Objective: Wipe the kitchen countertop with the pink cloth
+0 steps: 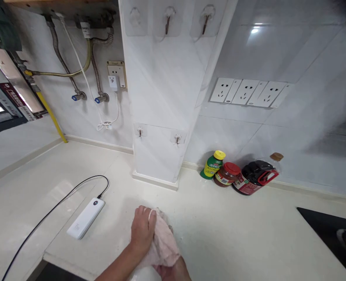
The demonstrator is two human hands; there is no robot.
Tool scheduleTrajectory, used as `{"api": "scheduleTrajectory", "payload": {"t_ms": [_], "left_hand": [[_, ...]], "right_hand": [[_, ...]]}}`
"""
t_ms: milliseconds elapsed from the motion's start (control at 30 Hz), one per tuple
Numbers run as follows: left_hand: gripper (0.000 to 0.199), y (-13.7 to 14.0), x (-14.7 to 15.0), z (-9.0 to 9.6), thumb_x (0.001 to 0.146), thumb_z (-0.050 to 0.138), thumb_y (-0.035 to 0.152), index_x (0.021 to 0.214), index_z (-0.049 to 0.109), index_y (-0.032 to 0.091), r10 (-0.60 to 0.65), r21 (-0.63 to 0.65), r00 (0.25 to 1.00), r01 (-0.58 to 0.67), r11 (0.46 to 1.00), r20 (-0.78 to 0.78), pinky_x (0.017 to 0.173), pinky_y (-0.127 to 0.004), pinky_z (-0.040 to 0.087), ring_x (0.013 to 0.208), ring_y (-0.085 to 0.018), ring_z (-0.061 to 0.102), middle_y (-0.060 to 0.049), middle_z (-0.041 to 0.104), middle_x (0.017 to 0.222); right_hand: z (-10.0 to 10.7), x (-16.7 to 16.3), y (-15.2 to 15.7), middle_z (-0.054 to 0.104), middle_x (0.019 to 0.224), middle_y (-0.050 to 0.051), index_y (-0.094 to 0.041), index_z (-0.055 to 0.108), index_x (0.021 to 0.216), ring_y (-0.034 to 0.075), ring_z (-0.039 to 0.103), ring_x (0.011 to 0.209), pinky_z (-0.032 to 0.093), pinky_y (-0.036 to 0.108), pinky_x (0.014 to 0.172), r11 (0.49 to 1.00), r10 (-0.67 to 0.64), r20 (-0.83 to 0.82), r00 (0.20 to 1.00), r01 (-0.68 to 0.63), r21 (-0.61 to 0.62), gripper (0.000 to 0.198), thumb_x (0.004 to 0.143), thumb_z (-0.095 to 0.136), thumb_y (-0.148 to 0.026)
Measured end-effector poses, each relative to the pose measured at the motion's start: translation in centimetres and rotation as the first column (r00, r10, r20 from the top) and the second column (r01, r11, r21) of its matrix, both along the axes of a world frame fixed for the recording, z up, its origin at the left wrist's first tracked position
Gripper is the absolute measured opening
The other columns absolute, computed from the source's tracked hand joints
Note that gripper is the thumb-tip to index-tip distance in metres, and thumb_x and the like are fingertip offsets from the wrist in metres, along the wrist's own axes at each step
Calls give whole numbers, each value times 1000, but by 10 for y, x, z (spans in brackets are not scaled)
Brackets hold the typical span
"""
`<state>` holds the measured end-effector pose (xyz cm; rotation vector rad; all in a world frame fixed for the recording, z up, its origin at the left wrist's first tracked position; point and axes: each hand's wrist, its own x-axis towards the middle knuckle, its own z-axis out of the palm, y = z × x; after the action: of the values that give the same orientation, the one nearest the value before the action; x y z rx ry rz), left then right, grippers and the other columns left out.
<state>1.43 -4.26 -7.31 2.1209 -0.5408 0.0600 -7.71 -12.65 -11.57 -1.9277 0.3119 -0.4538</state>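
Observation:
A pale pink cloth (165,244) is bunched between my two hands above the counter. My left hand (143,226) is closed on its left upper part, fingers curled over the edge. My right hand (174,270) is at the cloth's lower end, closed on it, with most of its fingers hidden by the folds. Below the cloth, at the bottom edge of the view, a smooth white rounded thing (146,274) shows; its kind I cannot make out. A greyish edge peeks out behind the cloth's top.
A white power bank (86,217) with a black cable (58,201) lies left on the counter (220,234). By the wall stand a green bottle (213,166), a red-lidded jar (227,175) and a large dark sauce bottle (253,177). A black stove (334,230) is at right.

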Motion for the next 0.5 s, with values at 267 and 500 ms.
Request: {"api": "scheduleTrajectory", "payload": {"t_ms": [267, 500], "left_hand": [[51, 29, 13, 14, 88, 38, 65, 85, 64, 21, 165, -52, 941, -188, 981, -296, 95, -50, 46, 98, -28, 55, -7, 58, 90], [54, 41, 20, 81, 85, 58, 60, 128, 59, 27, -90, -210, 869, -17, 977, -486, 91, -36, 51, 102, -22, 61, -8, 59, 125]], "right_hand": [[27, -9, 5, 66, 135, 6, -29, 64, 124, 24, 60, 124, 44, 38, 105, 505, 151, -35, 988, -47, 862, 63, 72, 82, -59], [79, 11, -44, 70, 127, 8, -26, 47, 146, 27, 65, 116, 52, 41, 98, 445, -157, -182, 971, 234, 864, 92, 69, 79, -64]]}}
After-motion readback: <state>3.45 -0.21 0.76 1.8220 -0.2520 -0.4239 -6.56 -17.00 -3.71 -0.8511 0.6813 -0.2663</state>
